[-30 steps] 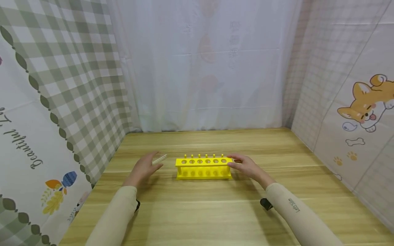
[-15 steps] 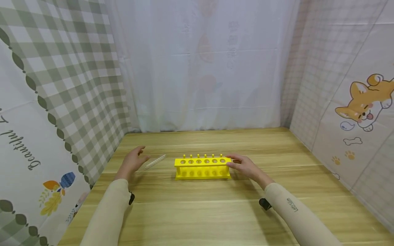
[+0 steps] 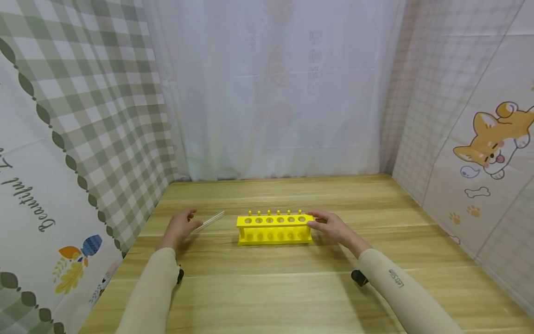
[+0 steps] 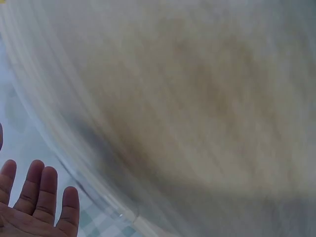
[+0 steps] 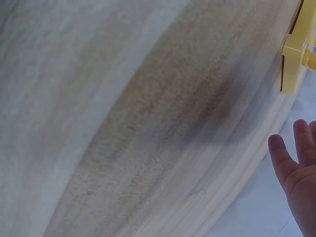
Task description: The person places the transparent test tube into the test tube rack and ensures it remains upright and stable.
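A yellow rack (image 3: pixel 275 221) with a row of round holes and short pegs behind them stands on the table. At its right end is my right hand (image 3: pixel 332 227), fingers spread; whether they touch it, I cannot tell. The right wrist view shows the rack's end (image 5: pixel 292 66) above the extended fingers of that hand (image 5: pixel 301 173). Thin clear tubes or rods (image 3: pixel 212 220) lie slanted left of the rack; their exact number is unclear. My left hand (image 3: pixel 180 228) is at their near end, fingers loosely bent. In the left wrist view, the left hand (image 4: pixel 39 202) has extended fingers, holding nothing.
The wooden table (image 3: pixel 267 287) reaches back to a pale curtain (image 3: pixel 275 116). A green-checked cloth (image 3: pixel 112 93) hangs at the left, and a white cloth with a cartoon dog (image 3: pixel 496 144) at the right.
My left hand has drawn back leftward from the clear tubes or rods, then shifted slightly nearer their near end. More of their length shows now. The right hand has stayed at the rack's end.
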`<state>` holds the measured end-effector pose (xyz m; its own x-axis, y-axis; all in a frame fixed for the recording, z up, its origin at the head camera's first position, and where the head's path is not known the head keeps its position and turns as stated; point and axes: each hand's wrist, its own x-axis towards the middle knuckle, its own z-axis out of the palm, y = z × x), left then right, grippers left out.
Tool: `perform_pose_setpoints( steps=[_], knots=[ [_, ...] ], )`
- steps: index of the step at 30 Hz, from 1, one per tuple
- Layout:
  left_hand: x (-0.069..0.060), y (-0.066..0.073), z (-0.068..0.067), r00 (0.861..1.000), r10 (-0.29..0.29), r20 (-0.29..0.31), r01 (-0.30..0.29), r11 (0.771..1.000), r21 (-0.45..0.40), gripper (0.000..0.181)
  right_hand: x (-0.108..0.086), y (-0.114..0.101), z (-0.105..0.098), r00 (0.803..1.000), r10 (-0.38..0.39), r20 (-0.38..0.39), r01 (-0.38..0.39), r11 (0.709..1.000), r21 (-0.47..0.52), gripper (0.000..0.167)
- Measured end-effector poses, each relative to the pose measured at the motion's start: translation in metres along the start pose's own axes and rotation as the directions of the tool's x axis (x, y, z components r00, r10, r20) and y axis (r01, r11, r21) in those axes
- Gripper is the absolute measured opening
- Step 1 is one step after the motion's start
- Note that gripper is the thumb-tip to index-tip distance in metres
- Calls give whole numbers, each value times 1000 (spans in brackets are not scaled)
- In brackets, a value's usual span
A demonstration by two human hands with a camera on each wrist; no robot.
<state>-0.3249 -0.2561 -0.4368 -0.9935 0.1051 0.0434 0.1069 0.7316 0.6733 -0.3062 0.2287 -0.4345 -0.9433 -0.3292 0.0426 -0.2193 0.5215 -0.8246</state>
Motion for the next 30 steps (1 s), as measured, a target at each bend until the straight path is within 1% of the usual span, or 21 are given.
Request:
perform_pose_setpoints(
  steps=[4, 9, 12, 17, 21, 24, 28, 30],
  knots=[
    [1, 0, 4, 1000, -13, -7, 13, 1000, -6, 58, -2, -1, 0, 1000, -2, 0, 2, 1000, 12, 59],
    [1, 0, 6, 1000, -20, -13, 19, 1000, -17, 57, -2, 0, 0, 1000, 2, -7, -2, 1000, 16, 58],
    [0, -2, 6, 1000, -31, -6, 31, 999, -21, 58, -2, 0, 0, 1000, -7, -5, 7, 1000, 1, 56],
    [-3, -7, 8, 999, -53, 5, 53, 998, -30, 58, -2, -4, 1, 1000, -24, 11, 24, 1000, 10, 54],
    [-2, -8, 9, 998, -55, 13, 56, 998, -32, 58, -2, -5, 1, 999, -34, 12, 34, 999, 11, 53],
    [0, -8, 11, 999, -45, 16, 45, 999, -2, 55, -2, -4, 1, 1000, -30, 8, 30, 1000, 6, 52],
    [2, -8, 12, 998, -53, 16, 52, 997, 49, 50, -2, -2, 1, 1000, -21, 5, 20, 1000, 8, 53],
    [2, -7, 12, 998, -60, 12, 59, 996, 61, 47, -2, -1, 1, 1000, -23, 5, 23, 1000, 11, 53]
  ],
)
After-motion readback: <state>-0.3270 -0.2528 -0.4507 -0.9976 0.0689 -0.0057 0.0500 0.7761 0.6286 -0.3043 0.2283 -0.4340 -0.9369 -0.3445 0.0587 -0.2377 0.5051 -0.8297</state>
